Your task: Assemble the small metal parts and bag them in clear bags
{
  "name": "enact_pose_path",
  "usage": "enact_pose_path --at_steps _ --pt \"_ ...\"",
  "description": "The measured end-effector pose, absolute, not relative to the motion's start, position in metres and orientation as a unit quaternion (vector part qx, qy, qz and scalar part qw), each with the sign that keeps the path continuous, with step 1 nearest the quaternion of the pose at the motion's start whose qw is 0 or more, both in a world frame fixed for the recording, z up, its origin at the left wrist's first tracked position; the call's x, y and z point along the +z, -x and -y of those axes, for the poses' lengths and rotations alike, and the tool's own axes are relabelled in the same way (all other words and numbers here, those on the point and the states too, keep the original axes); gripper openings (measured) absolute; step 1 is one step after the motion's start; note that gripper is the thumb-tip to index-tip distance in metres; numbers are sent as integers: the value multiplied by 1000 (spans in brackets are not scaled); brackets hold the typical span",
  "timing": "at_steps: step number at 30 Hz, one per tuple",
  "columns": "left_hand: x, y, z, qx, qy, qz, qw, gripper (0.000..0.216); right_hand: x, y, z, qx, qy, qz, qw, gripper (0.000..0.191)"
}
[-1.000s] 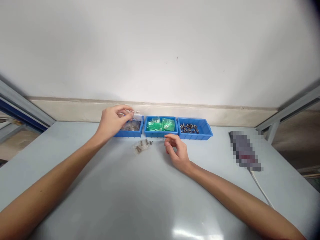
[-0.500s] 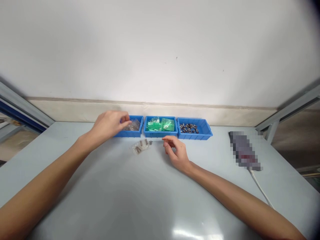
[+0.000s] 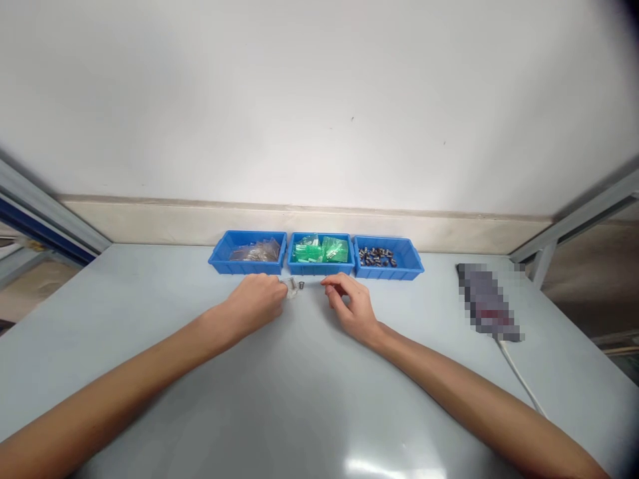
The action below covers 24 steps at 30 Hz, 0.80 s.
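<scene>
My left hand rests on the table in front of the bins, its fingers curled down over a small clear bag of which only an edge shows. Just right of that lies a tiny metal part. My right hand sits on the table close by, fingers bent and thumb near the index tip; whether anything is pinched there I cannot make out. Behind the hands stand three blue bins: the left bin with clear bags, the middle bin with green bags, the right bin with dark metal parts.
A blurred dark device lies at the right on the pale grey table, with a white cable running toward the near edge. A white wall rises behind the bins. Metal frame bars slant at both sides.
My left hand has left the left bin, dropped the clear bag it held there, and come down toward me onto the small clear bag on the table. My right hand barely moved.
</scene>
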<state>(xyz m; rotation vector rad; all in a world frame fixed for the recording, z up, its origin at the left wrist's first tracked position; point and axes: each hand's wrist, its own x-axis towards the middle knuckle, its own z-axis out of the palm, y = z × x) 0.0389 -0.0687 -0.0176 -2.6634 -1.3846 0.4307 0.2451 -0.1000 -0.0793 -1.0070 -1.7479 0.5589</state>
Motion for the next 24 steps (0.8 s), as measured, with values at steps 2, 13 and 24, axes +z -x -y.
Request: enact_pose_path --at_steps 2,13,24 --pt "-17 -38 69 118 878 461 54 21 -79 -245 100 229 416 725 499 16" --pt "-35 -59 73 -395 777 371 -322 23 -73 -245 98 278 417 678 537 22" --pt "-69 -64 74 -445 720 378 -374 20 -77 -245 98 274 434 694 505 12"
